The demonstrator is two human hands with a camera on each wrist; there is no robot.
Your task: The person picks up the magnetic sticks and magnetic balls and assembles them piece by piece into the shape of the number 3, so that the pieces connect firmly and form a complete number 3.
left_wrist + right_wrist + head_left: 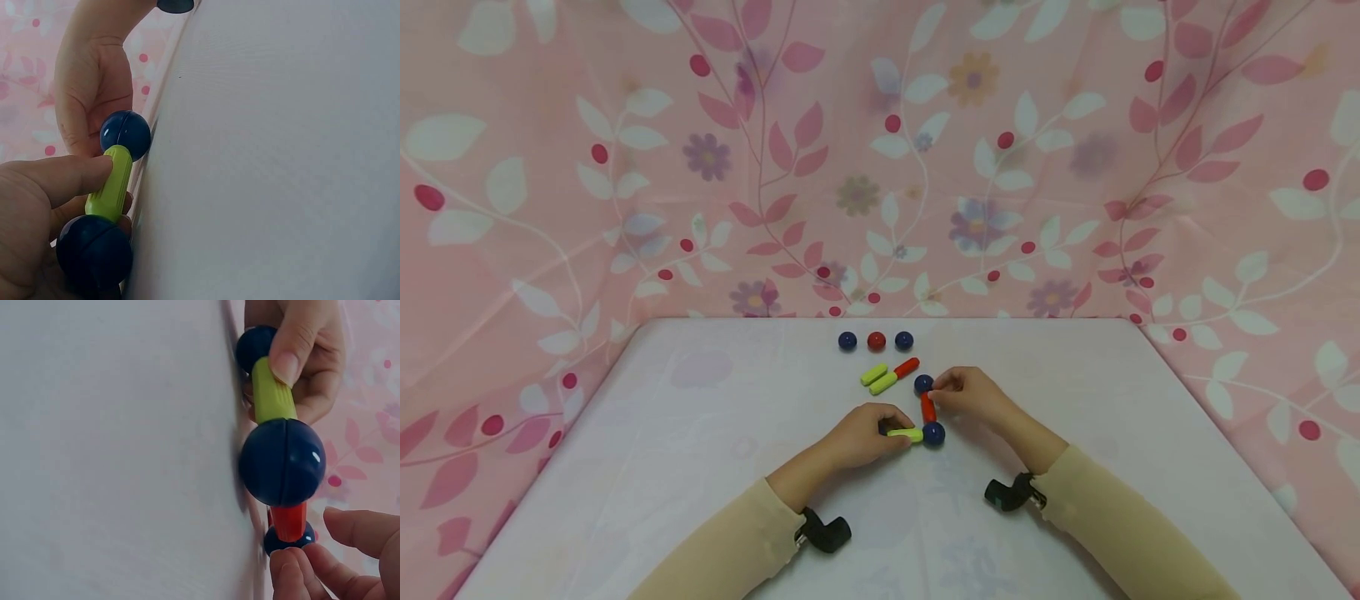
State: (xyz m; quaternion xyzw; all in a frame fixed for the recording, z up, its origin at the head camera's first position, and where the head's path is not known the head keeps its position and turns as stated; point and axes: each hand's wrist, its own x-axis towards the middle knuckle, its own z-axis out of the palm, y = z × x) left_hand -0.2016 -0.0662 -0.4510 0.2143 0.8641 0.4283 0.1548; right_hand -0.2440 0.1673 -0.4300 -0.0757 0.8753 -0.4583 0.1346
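In the head view my left hand pinches a yellow-green ribbed rod between thumb and fingers. A blue ball sits at each end of that rod: a nearer-to-palm ball and a corner ball. From the corner ball a red rod runs away to another blue ball. My right hand is at that far end. In the right wrist view its fingertips meet the far ball, while the thumb stands apart from ball and red rod.
Behind the joined pieces lie a short yellow-green rod, another yellow-green rod and a red rod end to end with it. Farther back, a red ball sits between two blue balls. A pale cloth covers the table; a flowered curtain hangs behind.
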